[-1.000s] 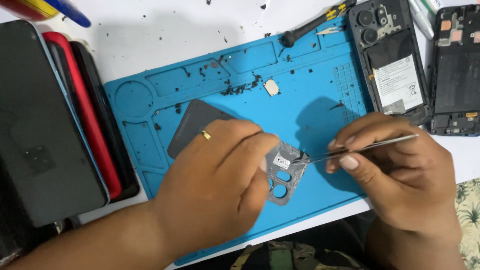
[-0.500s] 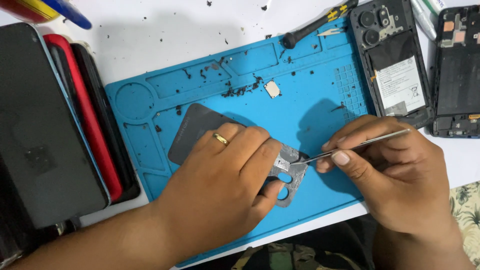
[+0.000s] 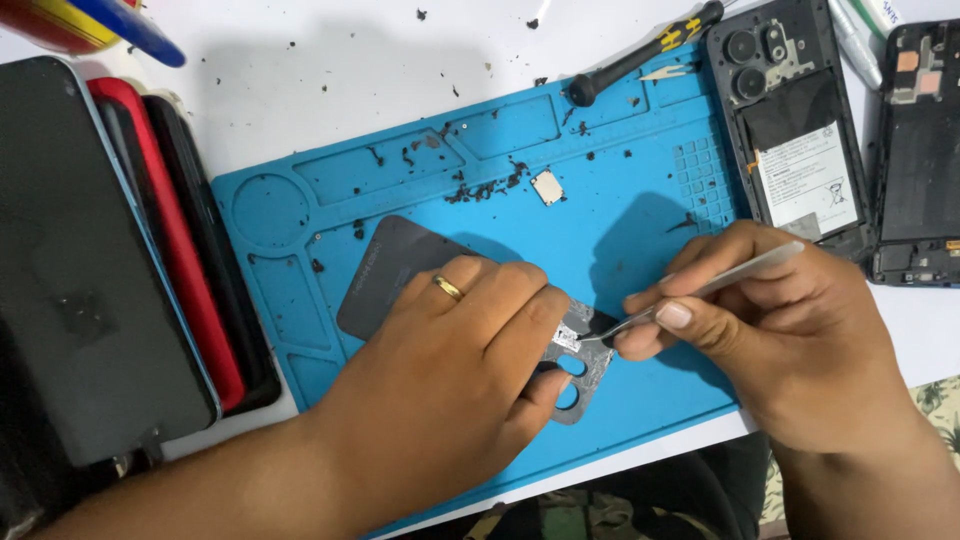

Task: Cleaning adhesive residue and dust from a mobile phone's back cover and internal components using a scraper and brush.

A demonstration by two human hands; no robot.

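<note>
Broadly, a white worktop [image 3: 300,90] carries a blue mat [image 3: 640,200] with shallow moulded compartments; those toward its far edge hold only dark scraps [image 3: 480,188] and one small pale square chip [image 3: 547,187], and the round recess at its left end looks bare. Left of the mat stands a stack of phones [image 3: 120,250], dark and red; right of it lie two opened phones [image 3: 790,130], backs off, with a black-handled screwdriver [image 3: 640,52] near the mat's far edge. A dark grey card [image 3: 385,275] lies on the mat, partly under the left hand [image 3: 450,380]. That hand, a ring on one finger, presses a small grey metal plate [image 3: 580,360] with round cut-outs flat against the mat, fingers close together on its edge. The right hand [image 3: 790,350] pinches slim tweezers [image 3: 700,290] between thumb and forefinger, the tip touching the plate's upper part. Judged from this, a small part is being picked or pried off the plate; the next move calls for a firm hold-down and a light, steady lift at the tip.
</note>
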